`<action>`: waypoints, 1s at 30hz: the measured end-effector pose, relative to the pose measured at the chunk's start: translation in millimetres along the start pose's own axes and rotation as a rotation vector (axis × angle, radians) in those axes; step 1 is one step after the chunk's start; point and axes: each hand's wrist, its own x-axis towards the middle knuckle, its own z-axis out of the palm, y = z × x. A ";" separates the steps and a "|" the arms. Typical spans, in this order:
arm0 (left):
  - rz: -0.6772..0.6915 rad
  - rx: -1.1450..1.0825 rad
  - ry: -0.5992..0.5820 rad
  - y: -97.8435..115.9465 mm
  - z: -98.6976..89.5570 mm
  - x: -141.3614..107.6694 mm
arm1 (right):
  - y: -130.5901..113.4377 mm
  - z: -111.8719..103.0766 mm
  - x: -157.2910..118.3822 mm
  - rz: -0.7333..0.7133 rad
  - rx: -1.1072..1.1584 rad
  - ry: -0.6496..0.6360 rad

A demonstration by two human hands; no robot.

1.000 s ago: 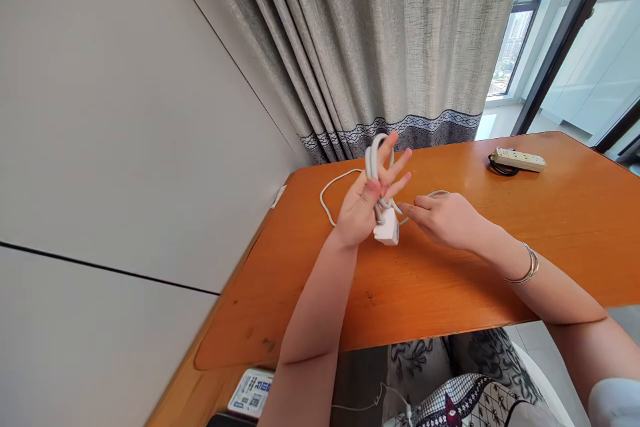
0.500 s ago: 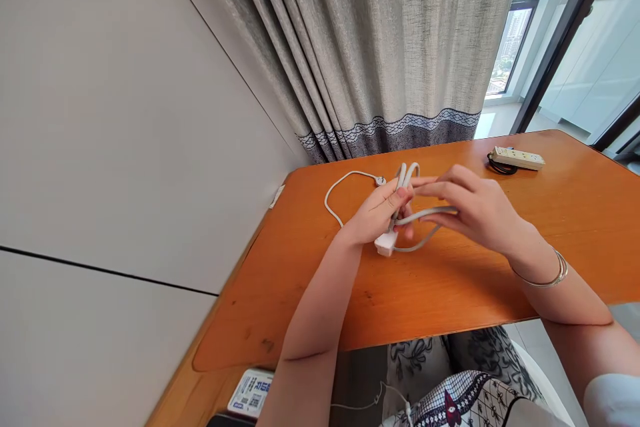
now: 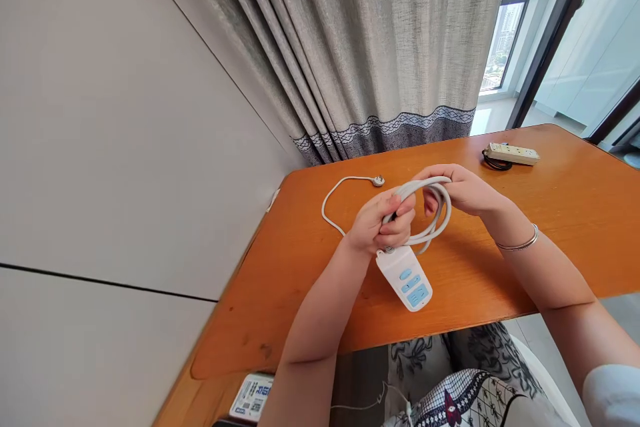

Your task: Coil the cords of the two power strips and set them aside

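The left hand (image 3: 386, 221), nearer the white power strip (image 3: 404, 277) at its 5 o'clock (long axis 11-to-5), grips the looped cable (image 3: 421, 185); the right hand (image 3: 453, 188), at 2 o'clock, touches it, closure unclear.

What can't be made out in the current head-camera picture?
All in the head view:
Whether the cord of the plug joins the coiled white cable: covered by the left hand and left forearm.
How firmly the right hand grips the coiled white cable: its loops cover part of that hand.
Fine markings on the white power strip: too small.
The box at lower left: partly behind the left forearm.
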 end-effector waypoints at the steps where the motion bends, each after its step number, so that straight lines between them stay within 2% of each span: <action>1: 0.003 -0.011 0.029 1.2 -0.2 0.2 | 1.5 -2.2 0.5 0.013 0.057 -0.018; 5: 0.006 -0.101 0.185 6.0 -2.2 -0.7 | 5.0 -8.6 2.4 0.046 0.269 -0.131; 8: 0.056 -0.175 0.266 9.8 -4.5 -1.4 | 4.5 -5.0 3.5 0.036 0.385 -0.175; 10: 0.083 -0.186 0.269 11.7 -4.8 -0.8 | 4.0 2.3 4.2 0.007 0.382 -0.141; 16: 0.080 -0.184 0.273 11.2 0.3 3.8 | 9.9 27.7 9.3 -0.069 0.357 0.105; 21: 0.087 -0.151 0.235 9.1 1.7 5.2 | 16.6 33.2 12.4 -0.120 0.287 0.213; 26: 0.025 -0.097 0.221 6.5 -1.9 5.6 | 15.1 29.2 11.6 -0.043 0.243 0.209; 30: -0.018 -0.131 0.281 4.1 -2.5 4.1 | 16.0 27.3 13.3 -0.002 0.292 0.100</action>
